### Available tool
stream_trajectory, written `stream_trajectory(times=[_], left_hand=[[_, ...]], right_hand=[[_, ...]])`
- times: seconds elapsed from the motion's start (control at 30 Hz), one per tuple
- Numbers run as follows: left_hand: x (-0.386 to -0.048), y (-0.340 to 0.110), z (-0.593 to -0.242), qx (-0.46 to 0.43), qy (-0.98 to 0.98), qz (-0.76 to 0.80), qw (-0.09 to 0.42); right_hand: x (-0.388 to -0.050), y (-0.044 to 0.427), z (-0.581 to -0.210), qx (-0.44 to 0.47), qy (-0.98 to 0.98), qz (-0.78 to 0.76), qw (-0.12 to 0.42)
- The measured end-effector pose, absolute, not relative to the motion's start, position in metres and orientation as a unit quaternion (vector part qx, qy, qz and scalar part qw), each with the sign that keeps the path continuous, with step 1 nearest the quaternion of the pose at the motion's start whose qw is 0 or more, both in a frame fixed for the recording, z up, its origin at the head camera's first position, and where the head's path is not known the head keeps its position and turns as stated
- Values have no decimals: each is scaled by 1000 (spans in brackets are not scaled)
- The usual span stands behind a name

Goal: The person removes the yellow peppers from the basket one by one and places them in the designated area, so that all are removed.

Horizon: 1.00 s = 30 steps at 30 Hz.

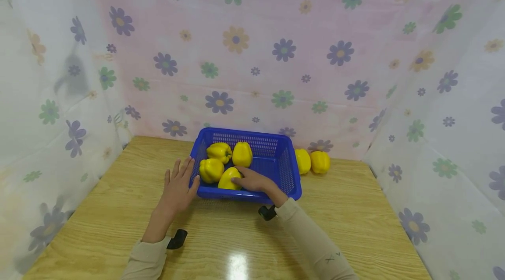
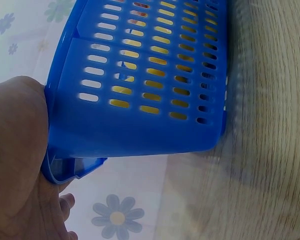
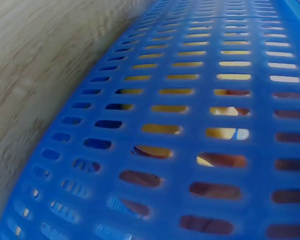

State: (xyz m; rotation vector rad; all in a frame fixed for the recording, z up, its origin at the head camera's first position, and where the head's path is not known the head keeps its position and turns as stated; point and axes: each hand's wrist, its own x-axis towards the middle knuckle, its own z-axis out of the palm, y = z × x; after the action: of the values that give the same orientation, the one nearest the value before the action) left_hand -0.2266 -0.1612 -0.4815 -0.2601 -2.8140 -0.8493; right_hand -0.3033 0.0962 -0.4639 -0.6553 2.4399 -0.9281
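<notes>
A blue slotted plastic basket (image 1: 272,170) stands on the table with several yellow bell peppers inside its left half. My right hand (image 1: 254,180) reaches over the near rim and grips the front bell pepper (image 1: 229,179), thumb and fingers around it. At the left end, my left hand (image 1: 178,190) rests against the basket's rim with its fingers stretched out; the left wrist view shows the hand (image 2: 17,155) touching the rim from outside. Through the slots in the right wrist view, yellow pepper (image 3: 162,128) and parts of the right hand show.
Just right of the basket, a yellow bell pepper (image 1: 303,161) lies against its side, with another yellow pepper (image 1: 320,162) beside it. The wooden table (image 1: 347,218) meets a flowered cloth (image 1: 256,61) at the back and sides.
</notes>
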Motion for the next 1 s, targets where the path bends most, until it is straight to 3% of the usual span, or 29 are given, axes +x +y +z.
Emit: stream_trajectory(times=[0.23,0.77,1.0], left_hand=[[-227,-161,-482,-88,-950,-286,93],[-225,-161,-480,-88,-948,-292,92],[-225,-161,-480,-87,-949,-290,89]], right_hand=[[-303,106,-461,-218,863,-400,218],[-308,157,-456,-155,870,-443,152],[-308,160,-459,-185,869,-418,190]])
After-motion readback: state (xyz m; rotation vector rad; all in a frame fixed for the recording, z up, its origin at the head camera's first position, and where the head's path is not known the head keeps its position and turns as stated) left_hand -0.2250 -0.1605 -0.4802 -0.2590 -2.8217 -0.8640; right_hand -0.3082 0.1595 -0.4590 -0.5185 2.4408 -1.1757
